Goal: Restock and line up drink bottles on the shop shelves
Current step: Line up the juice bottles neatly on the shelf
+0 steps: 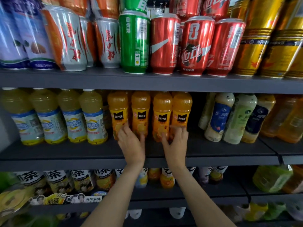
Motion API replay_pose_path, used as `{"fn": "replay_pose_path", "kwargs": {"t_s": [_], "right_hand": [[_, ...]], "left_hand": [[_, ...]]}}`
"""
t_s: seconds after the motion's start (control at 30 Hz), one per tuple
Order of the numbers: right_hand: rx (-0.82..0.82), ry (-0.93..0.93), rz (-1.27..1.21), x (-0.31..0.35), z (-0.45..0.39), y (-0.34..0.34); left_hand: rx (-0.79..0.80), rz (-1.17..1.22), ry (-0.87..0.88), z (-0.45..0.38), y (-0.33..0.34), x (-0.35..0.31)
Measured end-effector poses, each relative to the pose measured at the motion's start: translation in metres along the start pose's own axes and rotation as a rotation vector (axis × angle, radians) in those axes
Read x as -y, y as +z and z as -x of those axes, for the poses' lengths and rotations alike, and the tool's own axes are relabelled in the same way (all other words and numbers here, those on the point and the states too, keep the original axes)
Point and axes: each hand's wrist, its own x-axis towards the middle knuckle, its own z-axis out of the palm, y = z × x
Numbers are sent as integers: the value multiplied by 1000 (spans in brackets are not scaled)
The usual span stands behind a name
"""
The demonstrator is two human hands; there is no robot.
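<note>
From the head view, both your forearms reach up and forward over the front edge of the middle shelf [213, 148], wrists slightly bent back, hands side by side at the base of the row of four orange juice bottles [150, 115]. Your left hand [131, 141] lies against the lower label of the leftmost orange bottle [118, 112], fingers extended upward along its front and thumb angled toward the second bottle [141, 113]; the grip is loose and spread, touching rather than wrapping. Your right hand [175, 141] sits at the foot of the third bottle [162, 115] and fourth bottle [182, 110], thumb pressed on the third and fingers fanned out across the lower front of the fourth; this grip is also wide open and flat against the bottles, closing on nothing. The four orange bottles stand upright, close together, set back from the shelf's front edge. Left of the orange row stand four pale yellow bottles [65, 118]; right of it, past a dark gap, stand milky tea bottles [229, 118]. Above the orange row, cans [164, 45] line the upper shelf.
</note>
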Motion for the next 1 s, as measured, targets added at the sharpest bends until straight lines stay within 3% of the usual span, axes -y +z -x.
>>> {"fn": "replay_pose_path", "kwargs": {"t_s": [0.07, 0.23, 0.4, 0.77, 0.87, 1.0], "right_hand": [[43, -36, 27, 18, 4, 19], [48, 288, 89, 26, 11, 35], [119, 425, 232, 31, 4, 37], [150, 404, 279, 30, 5, 36], [102, 413, 234, 32, 5, 35], [14, 124, 209, 27, 15, 38]], "left_hand": [[49, -86, -15, -1, 3, -7], [92, -227, -84, -9, 16, -13], [106, -195, -110, -12, 18, -4], [165, -124, -14, -5, 8, 3], [81, -29, 3, -4, -4, 10], [-73, 55, -182, -21, -23, 27]]}}
